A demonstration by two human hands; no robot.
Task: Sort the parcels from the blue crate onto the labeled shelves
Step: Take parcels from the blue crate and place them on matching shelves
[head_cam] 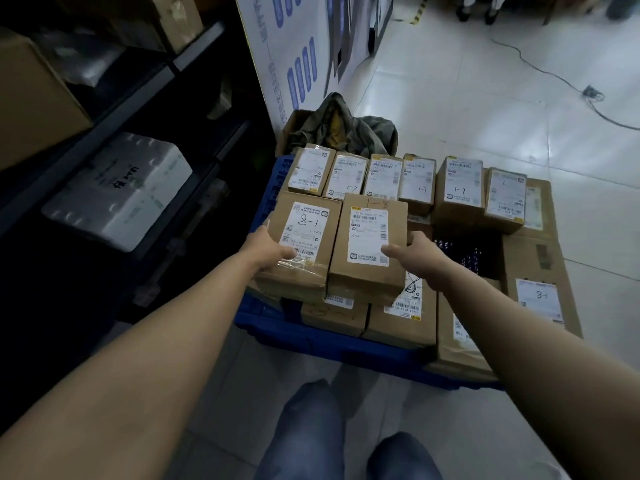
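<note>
Hands (pixel 266 249) gripping parcels (pixel 369 244), blue crate (pixel 311 332) full

Single head-worn view, angled forward and down, close over both hands (pixel 346 251) and the blue crate (pixel 311 337).

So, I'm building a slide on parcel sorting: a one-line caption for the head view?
Both hands, left hand and right hand, flank two stacked parcels atop the blue crate.
</note>
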